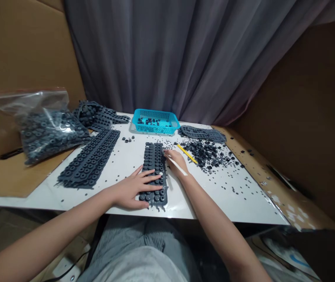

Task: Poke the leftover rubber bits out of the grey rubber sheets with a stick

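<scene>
A dark grey sheet of moulded rubber rings [153, 164] lies lengthwise on the white table in front of me. Across its lower half my left hand [134, 188] rests flat with its fingers spread, pressing on the rings. At the sheet's upper right edge my right hand [177, 161] is closed around a thin white stick [179, 167], whose tip is hidden by the fingers. A small white spot [161, 173] shows on the sheet near my left fingertips.
Stacked sheets [89, 160] and a clear bag of rubber rings [53, 129] are at left. A blue basket [155, 128] with small dark pieces stands at the back. To the right lie a yellow strip [187, 153], a heap of black bits [205, 154] and more sheets [202, 133].
</scene>
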Available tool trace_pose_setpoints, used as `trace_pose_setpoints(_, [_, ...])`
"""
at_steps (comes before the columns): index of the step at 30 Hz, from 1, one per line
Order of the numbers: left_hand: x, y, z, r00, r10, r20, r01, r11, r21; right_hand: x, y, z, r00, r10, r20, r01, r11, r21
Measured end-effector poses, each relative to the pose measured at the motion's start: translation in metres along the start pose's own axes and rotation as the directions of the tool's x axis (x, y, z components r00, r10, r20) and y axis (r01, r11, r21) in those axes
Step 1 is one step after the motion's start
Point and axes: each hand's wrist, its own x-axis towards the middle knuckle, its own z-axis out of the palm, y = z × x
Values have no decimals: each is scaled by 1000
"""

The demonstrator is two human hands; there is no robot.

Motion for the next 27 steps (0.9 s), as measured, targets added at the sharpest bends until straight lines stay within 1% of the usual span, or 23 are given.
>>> trace_pose_setpoints(2, [-1, 0, 0, 1000, -5, -13, 5, 1000, 3, -5, -4, -4, 996, 47, -72, -44, 998, 43])
trace_pose_setpoints(3, [-1, 0, -1, 1000, -8, -21, 8, 1000, 0, -8, -7, -6, 994, 69, -83, -60, 993, 97])
trace_pose_setpoints(4, [-1, 0, -1, 1000, -10, -25, 10, 1000, -4, -12, -12, -8, 993, 95, -66, -80, 977, 198])
trace_pose_setpoints(5, [-1, 1, -1, 1000, -11, -24, 10, 1000, -9, -16, -16, -9, 994, 107, -13, -98, 947, 306])
trace_pose_setpoints(6, [-1, 1, -1, 1000, -12, -21, 12, 1000, -14, -19, -20, -9, 993, 98, 63, -115, 913, 392])
trace_pose_setpoints(8, [-2, 0, -1, 1000, -17, -16, 17, 1000, -24, -23, -27, -7, 984, 62, 168, -135, 873, 469])
trace_pose_setpoints(10, [-2, 0, -1, 1000, -21, -20, 21, 999, -34, -24, -30, -5, 977, 53, 208, -148, 867, 477])
trace_pose_setpoints(14, [-2, 0, -1, 1000, -14, -26, 12, 999, -47, -23, -29, -5, 974, 88, 210, -184, 848, 497])
trace_pose_setpoints(18, [-1, 0, -1, 1000, -14, -21, 13, 999, -47, -24, -26, -6, 974, 79, 212, -179, 841, 510])
trace_pose_setpoints(23, [-1, -1, 0, 999, -12, -30, 10, 998, -60, -25, -21, -3, 984, 18, 175, -96, 890, 445])
trace_pose_setpoints(27, [-2, -1, -1, 1000, -5, -24, 4, 999, -54, -23, -23, -4, 985, -60, 161, 10, 955, 296])
